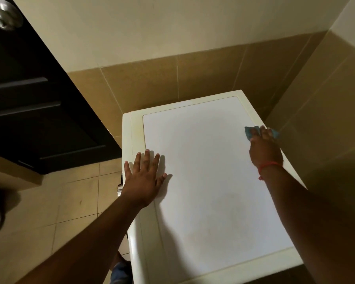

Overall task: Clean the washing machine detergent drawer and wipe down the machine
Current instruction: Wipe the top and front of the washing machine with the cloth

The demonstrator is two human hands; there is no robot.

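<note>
One washing machine top [213,181], left hand [146,179] flat, fingers spread; right hand [264,150] gripping one blue cloth [249,132]

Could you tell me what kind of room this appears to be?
Probably a home laundry or utility corner: a white washing machine stands against tan tiled walls, on a tiled floor, beside a dark door.

I see two bare forearms with no sleeves on either one. The left hand [145,181] wears nothing: no ring, no band, and its fingers [147,160] end in short, pale nails. The right hand [264,152] has a thin red thread [270,166] tied round the wrist, with a small knotted end hanging off on the side toward the left hand.
</note>
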